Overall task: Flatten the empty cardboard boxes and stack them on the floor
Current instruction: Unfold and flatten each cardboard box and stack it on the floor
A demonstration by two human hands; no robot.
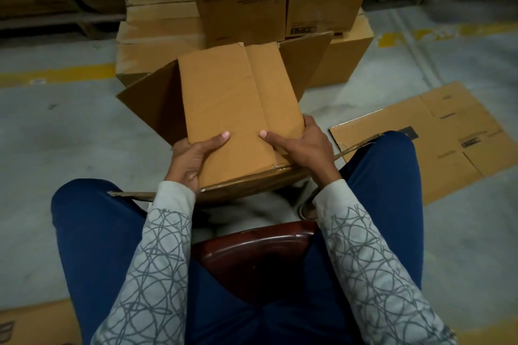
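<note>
The box [229, 98] sits tilted between the person's knees, off the floor [70, 134], with 2 flaps folded shut across the face turned upward and 2 outer flaps swung out to left and right. The left hand [193, 154] has its grip clamped on the near left corner, thumb on top. The right hand [305, 145] is clamped on the near right corner, thumb pressing just beside the seam. The fingers underneath are hidden, so how far either grip reaches under the box is unclear. To do this step well, I judge the 2 closed flaps should be lifted open at the seam first. Opposite corners can then be pushed toward each other, so the walls fold along their creases rather than buckle. The flattened box [437, 131] lying on the floor to the right looks like the place to stack this one.
</note>
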